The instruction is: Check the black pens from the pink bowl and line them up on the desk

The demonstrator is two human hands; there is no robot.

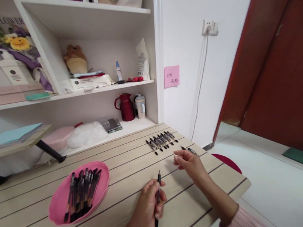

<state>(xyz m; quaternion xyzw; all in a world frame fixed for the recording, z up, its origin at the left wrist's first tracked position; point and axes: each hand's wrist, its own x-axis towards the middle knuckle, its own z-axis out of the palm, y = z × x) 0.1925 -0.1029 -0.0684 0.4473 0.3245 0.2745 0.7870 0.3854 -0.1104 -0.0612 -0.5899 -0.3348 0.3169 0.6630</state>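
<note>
My left hand (149,205) is closed round a black pen (158,199), whose bare tip points up and away from me. To its right, my right hand (189,162) hovers low over the table, thumb and fingers drawn together. Whatever may be between those fingertips is too small to make out. Just behind the right hand lie dark pen-like pieces (192,151), partly covered by it. Farther back, several pens (161,141) lie side by side in a slanting row. At the left, a pink scalloped tray (54,212) holds a bunch of black pens (82,193).
The striped wooden table (120,169) ends at the right above a tiled floor. Behind it stands a white shelf with a dark red jug (126,107), a cup (140,106) and a plastic bag (87,134). A small raised stand (13,144) bears blue paper at the left.
</note>
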